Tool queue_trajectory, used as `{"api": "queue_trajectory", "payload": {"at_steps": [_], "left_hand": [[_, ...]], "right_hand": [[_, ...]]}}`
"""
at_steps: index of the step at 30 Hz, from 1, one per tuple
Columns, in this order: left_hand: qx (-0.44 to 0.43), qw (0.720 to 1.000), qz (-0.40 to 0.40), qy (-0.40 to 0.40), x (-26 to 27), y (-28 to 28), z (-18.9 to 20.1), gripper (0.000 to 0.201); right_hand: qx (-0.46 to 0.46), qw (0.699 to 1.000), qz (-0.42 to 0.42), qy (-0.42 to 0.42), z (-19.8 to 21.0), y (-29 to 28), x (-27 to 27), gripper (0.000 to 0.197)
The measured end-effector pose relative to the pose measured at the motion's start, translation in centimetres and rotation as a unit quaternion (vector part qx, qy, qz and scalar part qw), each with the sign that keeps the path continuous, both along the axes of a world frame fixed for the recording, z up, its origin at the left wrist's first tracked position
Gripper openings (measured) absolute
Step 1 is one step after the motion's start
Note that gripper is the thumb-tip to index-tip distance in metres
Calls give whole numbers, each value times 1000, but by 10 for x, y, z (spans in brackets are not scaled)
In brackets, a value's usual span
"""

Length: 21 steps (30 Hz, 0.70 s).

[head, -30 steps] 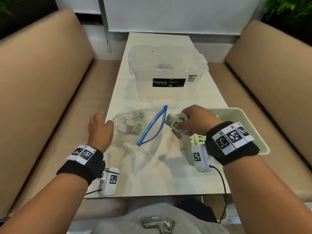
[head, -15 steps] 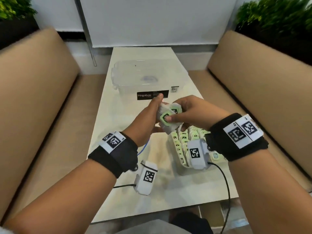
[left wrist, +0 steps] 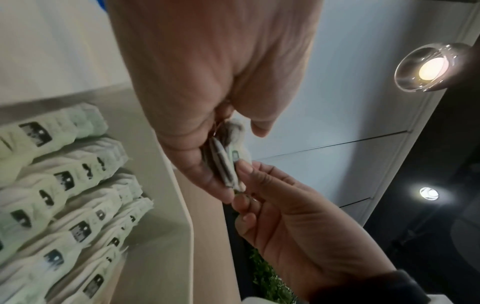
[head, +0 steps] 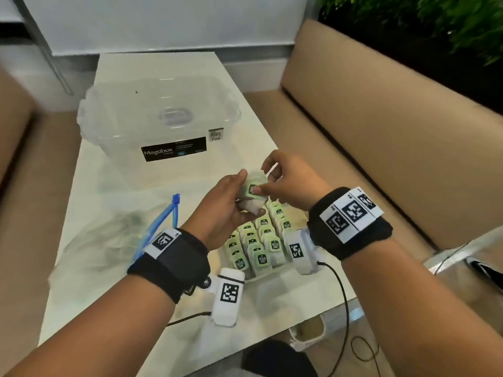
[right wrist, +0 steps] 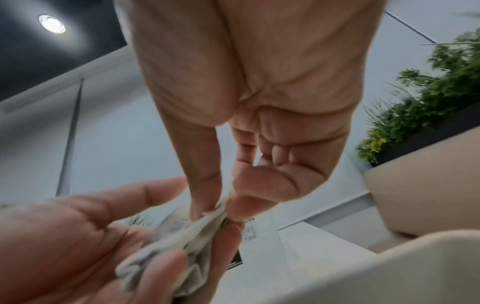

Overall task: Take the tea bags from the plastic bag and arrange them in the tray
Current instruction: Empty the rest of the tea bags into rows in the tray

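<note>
A small bundle of tea bags [head: 253, 206] with green tags is held above the cream tray [head: 268, 276]. My left hand [head: 246, 195] cups and grips the bundle from the left. My right hand [head: 262, 180] pinches the top tea bag between thumb and forefinger. In the right wrist view the right hand [right wrist: 221, 207] pinches the pale paper of the tea bags [right wrist: 182, 242], which lie in the left hand [right wrist: 64, 236]. Rows of tea bags [head: 258, 240] stand upright in the tray below. The clear plastic bag [head: 109, 235] with its blue zip [head: 160, 227] lies open at the left.
A clear lidded Megabox container [head: 163, 123] stands at the back of the white table [head: 114, 281]. Tan benches [head: 381, 159] run along both sides. Green plants [head: 435, 23] are at the back right. Cables hang over the table's front edge.
My left hand left the table beside the plastic bag and came over to the right hand. Both hands now hold the tea bags above the tray. The view has turned to the right.
</note>
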State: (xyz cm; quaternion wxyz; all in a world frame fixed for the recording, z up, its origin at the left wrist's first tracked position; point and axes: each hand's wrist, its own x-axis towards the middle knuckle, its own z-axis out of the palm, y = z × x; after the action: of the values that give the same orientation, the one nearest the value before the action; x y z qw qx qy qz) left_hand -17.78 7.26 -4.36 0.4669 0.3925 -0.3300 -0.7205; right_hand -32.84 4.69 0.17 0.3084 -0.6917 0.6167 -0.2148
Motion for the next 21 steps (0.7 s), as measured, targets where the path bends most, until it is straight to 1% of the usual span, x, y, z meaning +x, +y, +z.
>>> {"api": "queue_trajectory", "payload": {"at_steps": [2, 3, 6, 9, 13, 14, 15, 17, 18, 19, 21], "left_hand": [[-1, 1000, -9, -12, -8, -4, -6, 28], [2, 1000, -6, -22, -11, -6, -9, 26], [4, 999, 4, -46, -20, -10, -15, 28], [-7, 998, 0, -67, -26, -11, -19, 30], [-15, 994, 16, -112, -25, -12, -25, 25], [-18, 991, 25, -130, -22, -13, -28, 23], [-21, 988, 34, -148, -18, -13, -30, 21], [-30, 985, 49, -163, -11, -15, -32, 16], [-35, 984, 54, -163, -7, -14, -32, 15], [-38, 985, 58, -160, -5, -14, -32, 14], [-45, 985, 59, -158, -1, -14, -33, 16]], "right_hand": [[17, 999, -16, -38, -7, -3, -12, 30], [24, 998, -24, -52, -9, -4, -16, 26], [43, 995, -42, -78, -14, -6, -28, 20], [64, 989, -69, -110, -17, -8, -37, 22], [64, 987, -76, -128, -6, -14, -50, 16], [56, 990, -71, -111, -2, -18, -53, 14], [44, 994, -61, -76, 2, -22, -56, 11], [24, 998, -25, 47, 7, -33, -61, 2], [14, 992, 0, 126, 8, -40, -61, 5], [8, 977, 26, 210, 7, -47, -61, 9], [9, 936, 74, 344, 3, -58, -54, 11]]}}
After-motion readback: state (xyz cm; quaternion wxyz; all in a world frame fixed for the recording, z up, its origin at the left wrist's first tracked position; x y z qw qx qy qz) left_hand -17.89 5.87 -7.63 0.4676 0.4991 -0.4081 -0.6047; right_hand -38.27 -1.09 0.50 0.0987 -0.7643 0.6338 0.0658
